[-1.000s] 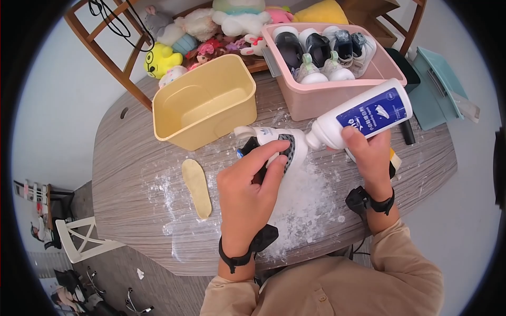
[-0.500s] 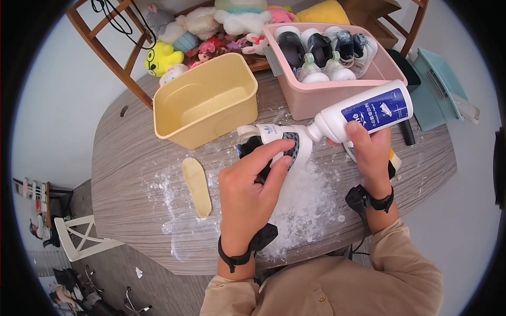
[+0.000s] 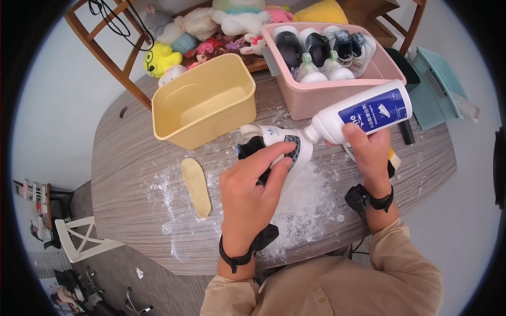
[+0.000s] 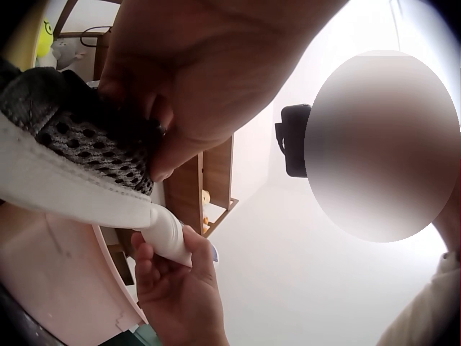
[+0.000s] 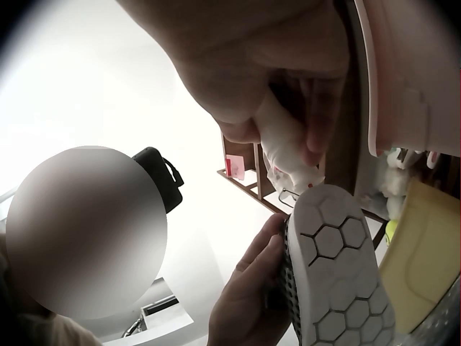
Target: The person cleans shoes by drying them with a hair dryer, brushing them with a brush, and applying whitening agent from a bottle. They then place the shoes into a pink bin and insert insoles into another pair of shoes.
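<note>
The left hand grips a white shoe with a dark mesh upper, thumb and fingers at its opening. In the right hand is a white bottle with a blue label, tilted so its tip meets the shoe's edge. The left wrist view shows the bottle neck against the white sole rim. In the right wrist view the sole shows a hexagon pattern. Part of another shoe lies behind the right hand.
A yellow bin and a pink bin holding several shoes stand at the back. An insole lies left of the hands. White residue marks the table. Soft toys sit behind, and a teal bin stands far right.
The shoe has shifted slightly right and turned a little in the left hand. The bottle has moved a little with the right hand, its tip staying at the shoe's edge.
</note>
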